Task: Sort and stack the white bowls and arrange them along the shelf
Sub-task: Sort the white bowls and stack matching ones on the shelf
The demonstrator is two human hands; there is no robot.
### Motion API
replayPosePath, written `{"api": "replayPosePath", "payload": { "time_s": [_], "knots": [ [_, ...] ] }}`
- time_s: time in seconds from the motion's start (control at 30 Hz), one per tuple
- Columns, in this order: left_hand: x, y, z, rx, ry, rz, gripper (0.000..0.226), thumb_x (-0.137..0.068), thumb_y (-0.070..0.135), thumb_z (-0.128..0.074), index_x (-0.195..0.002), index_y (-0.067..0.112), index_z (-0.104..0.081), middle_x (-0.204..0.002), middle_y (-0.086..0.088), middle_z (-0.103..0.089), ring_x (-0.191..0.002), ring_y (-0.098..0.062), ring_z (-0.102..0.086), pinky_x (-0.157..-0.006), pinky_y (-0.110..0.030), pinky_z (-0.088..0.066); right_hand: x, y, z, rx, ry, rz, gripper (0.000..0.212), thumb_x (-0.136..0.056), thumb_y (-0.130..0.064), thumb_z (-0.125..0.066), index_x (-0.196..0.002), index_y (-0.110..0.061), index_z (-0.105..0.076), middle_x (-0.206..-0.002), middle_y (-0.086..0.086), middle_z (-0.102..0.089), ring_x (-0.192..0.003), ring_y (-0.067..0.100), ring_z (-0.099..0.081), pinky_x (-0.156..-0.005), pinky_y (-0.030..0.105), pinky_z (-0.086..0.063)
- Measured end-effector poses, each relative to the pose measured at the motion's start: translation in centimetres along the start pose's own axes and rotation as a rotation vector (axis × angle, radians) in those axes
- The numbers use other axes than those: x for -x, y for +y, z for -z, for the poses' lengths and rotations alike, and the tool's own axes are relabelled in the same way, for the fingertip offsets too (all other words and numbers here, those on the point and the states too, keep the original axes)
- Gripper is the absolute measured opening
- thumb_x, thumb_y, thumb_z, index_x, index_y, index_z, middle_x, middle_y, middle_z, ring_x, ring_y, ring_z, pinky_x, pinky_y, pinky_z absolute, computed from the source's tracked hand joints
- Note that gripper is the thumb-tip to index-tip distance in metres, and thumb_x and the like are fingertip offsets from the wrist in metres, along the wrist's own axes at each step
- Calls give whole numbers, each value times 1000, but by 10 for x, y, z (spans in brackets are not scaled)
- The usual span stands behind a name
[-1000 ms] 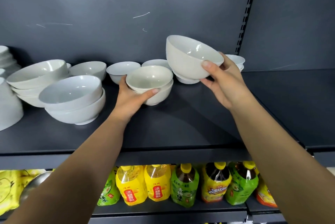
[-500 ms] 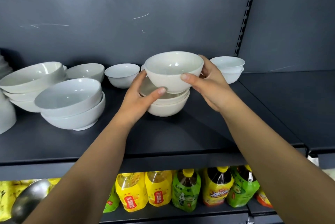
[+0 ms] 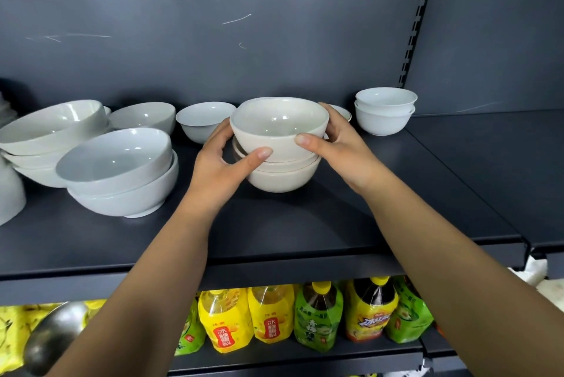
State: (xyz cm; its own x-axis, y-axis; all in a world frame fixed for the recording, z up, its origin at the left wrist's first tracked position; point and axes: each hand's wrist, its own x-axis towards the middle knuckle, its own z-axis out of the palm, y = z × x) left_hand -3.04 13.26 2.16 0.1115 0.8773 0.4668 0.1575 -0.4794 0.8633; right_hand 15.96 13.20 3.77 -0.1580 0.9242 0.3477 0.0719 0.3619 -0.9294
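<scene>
A cream-white bowl (image 3: 279,124) sits on top of a stack of two like bowls (image 3: 282,176) in the middle of the dark shelf (image 3: 274,224). My left hand (image 3: 222,167) grips the stack from the left, its thumb on the top bowl's lower wall. From the right my right hand (image 3: 338,143) holds the top bowl, thumb on its front and fingers curled behind its rim.
Two stacked large white bowls (image 3: 122,169) stand at the left, with a taller tilted stack (image 3: 45,135) behind them. Single bowls (image 3: 203,120) line the back; a pair of small bowls (image 3: 384,111) stands at the right. Drink bottles (image 3: 268,318) fill the shelf below.
My right hand carried the bowl from up high down and left onto the stack. My left hand stayed at the stack's left side and now grips it higher up.
</scene>
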Motion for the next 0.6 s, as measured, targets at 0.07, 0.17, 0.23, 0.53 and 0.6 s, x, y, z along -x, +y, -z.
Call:
{"api": "replayPosePath", "payload": {
  "time_s": [0.07,0.17,0.23,0.53,0.6],
  "knots": [
    [1,-2,1,-10,-13,13,55,-60,50,-68,-112,44,-54,-121,21,-58,-117,4,-50,-102,-25,-40,0,5,-2,-18,3,-11,59,-56,-43,-73,-108,-25,-53,-108,-10,-63,-109,9,-57,-94,26,-47],
    [2,-5,1,0,-61,29,61,-62,48,-68,-120,37,-52,-124,17,-58,-118,2,-50,-100,-24,-40,2,11,-4,-46,-2,-27,73,-55,-42,-73,-120,-16,-49,-112,-6,-62,-107,7,-58,-91,24,-46],
    [2,-6,1,48,-92,29,69,-66,44,-69,-128,24,-48,-128,9,-57,-120,-3,-51,-102,-28,-40,2,14,-7,-74,-5,-34,75,-56,-39,-73,-122,-14,-48,-110,-8,-63,-105,5,-59,-89,22,-45],
    [2,-11,-6,153,-108,123,71,-75,58,-52,-137,26,-40,-136,13,-50,-128,-2,-43,-112,-34,-30,7,24,-14,-148,50,-82,72,-63,-36,-75,-126,-19,-46,-120,-6,-62,-114,8,-56,-105,35,-41],
    [2,-11,-8,232,-122,177,72,-74,60,-51,-137,29,-37,-136,12,-50,-127,-7,-46,-110,-43,-33,9,25,-15,-173,32,-90,68,-67,-31,-74,-128,-22,-44,-125,-5,-59,-118,9,-54,-107,40,-39]
  ]
}}
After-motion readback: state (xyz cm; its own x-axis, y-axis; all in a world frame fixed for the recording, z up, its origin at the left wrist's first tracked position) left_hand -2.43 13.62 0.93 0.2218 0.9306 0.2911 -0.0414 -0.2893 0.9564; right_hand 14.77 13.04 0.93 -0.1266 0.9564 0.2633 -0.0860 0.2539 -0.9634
